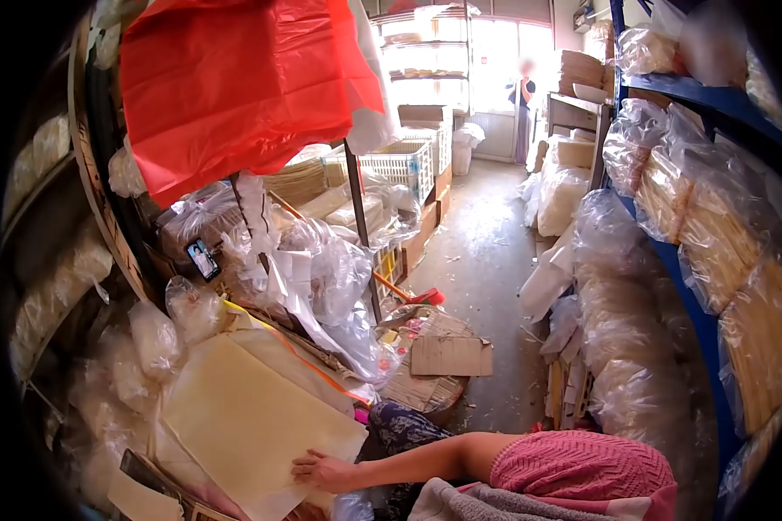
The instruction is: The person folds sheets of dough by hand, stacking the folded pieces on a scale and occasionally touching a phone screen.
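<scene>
My right hand (323,471) lies palm down near the lower right edge of a large, flat, pale yellow sheet (256,417), fingers stretched out on its surface. The sheet rests on a light wrapping or further sheets, whose edge shows along its left side. A skin-toned patch at the very bottom of the view, beside the sheet's lower corner, may be my left hand; its fingers are hidden. Clear plastic (354,505) shows just right of that corner. My right arm, in a pink knitted sleeve (582,469), reaches in from the lower right.
Bulging plastic bags (156,339) crowd the left side. A red plastic sheet (235,87) hangs above, with a phone (202,260) below it. Cardboard (450,356) lies ahead. Blue shelving (699,286) with bagged yellow sticks (704,234) lines the right. A person (524,108) stands by the doorway.
</scene>
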The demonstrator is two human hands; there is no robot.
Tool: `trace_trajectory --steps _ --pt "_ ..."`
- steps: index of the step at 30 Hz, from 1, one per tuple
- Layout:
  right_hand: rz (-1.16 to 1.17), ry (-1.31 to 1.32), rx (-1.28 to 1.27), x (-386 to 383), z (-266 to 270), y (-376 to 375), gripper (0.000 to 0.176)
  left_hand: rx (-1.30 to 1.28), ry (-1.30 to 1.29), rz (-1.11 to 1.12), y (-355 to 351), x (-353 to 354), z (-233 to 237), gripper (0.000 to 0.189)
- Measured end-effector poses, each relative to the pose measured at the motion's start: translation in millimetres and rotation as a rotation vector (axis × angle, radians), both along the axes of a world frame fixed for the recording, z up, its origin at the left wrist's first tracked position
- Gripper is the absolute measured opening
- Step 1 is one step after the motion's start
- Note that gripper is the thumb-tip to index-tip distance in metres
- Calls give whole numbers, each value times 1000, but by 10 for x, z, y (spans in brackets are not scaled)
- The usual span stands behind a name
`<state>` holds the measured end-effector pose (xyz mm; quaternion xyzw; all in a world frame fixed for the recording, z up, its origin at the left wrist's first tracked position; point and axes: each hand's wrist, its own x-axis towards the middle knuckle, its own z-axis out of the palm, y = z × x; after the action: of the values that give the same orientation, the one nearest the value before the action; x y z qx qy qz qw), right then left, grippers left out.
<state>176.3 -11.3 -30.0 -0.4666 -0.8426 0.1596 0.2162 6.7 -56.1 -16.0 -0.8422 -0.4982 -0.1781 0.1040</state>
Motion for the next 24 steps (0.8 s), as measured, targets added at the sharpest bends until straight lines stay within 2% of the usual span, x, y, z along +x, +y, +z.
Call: trace_trajectory --steps 6,11,13,16,21,24 --pt "-10 -98 70 1 -136 11 40 -20 11 -17 41 52 14 39" --pt "-4 50 120 -86 -533 188 40 -24 15 -23 76 95 19 40" --pt "6 78 115 -91 -532 191 40 -30 17 -21 89 103 20 40" --pt "6 51 126 -17 -144 -6 39 -36 26 -19 111 106 19 40" --pt "20 -100 -6 15 91 -42 41 -39 28 -16 123 95 17 40" --pt "9 -89 -18 17 112 -53 40 -38 27 -14 148 111 17 41"
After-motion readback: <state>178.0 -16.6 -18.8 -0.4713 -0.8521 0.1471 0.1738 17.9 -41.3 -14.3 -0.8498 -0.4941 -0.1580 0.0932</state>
